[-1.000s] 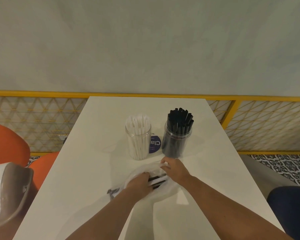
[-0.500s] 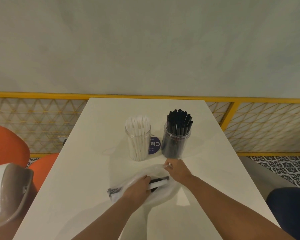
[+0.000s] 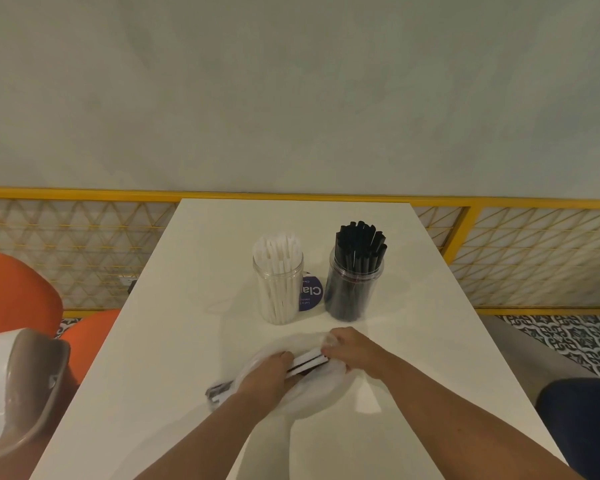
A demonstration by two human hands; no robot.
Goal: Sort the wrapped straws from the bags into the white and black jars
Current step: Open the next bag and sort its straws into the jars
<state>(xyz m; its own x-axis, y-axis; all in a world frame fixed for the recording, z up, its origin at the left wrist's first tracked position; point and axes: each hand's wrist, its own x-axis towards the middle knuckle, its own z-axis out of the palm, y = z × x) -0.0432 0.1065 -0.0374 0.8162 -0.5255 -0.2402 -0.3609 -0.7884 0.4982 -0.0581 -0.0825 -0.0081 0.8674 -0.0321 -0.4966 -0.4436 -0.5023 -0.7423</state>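
Clear bag (image 3: pixel 312 398) on table (image 3: pixel 187 306), left hand (image 3: pixel 267 375) fingers gripping straws (image 3: pixel 309 361), right hand (image 3: pixel 352 348) fingers pinching bag

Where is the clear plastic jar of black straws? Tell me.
Head view: the jar of black straws stands on the white table, right of the clear jar of white straws, just beyond the right hand pinching the clear plastic bag.

The white jar (image 3: pixel 278 292) and black jar (image 3: pixel 353 292) are showing clear glossy plastic; the near bag (image 3: pixel 310 398) is looking like thin film, possibly plastic.
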